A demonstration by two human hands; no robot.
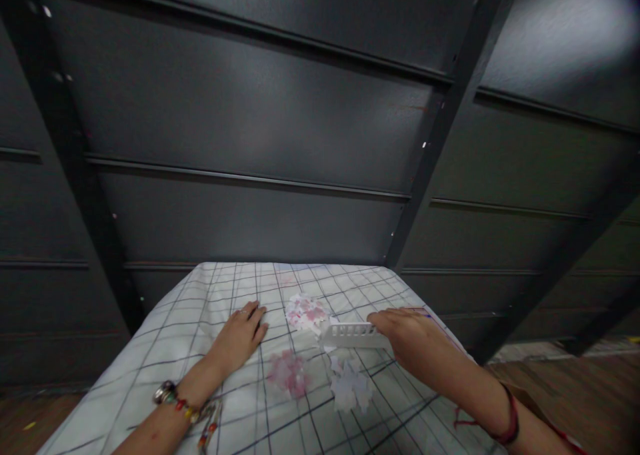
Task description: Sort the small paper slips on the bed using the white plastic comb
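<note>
My right hand (pixel 407 335) is closed round one end of a white slotted plastic piece (pixel 353 335), which has a row of openings along its side. Its far end reaches a heap of pink-and-white scraps (pixel 305 310) that look like paper; I cannot tell whether the two touch. My left hand (pixel 244 332) lies on the checked cloth (pixel 215 302), palm down, fingers a little apart and holding nothing. Between my hands and closer to me are a pile of pink pieces (pixel 290 374) and a pile of pale whitish pieces (pixel 351 385).
The checked cloth drapes over the table's sides. Right behind the table stands a dark metal panel wall (pixel 260 115) with ribs and posts. Beyond my right forearm a thin red-edged item (pixel 435 316) lies partly hidden. Brown flooring (pixel 575 388) shows at the right.
</note>
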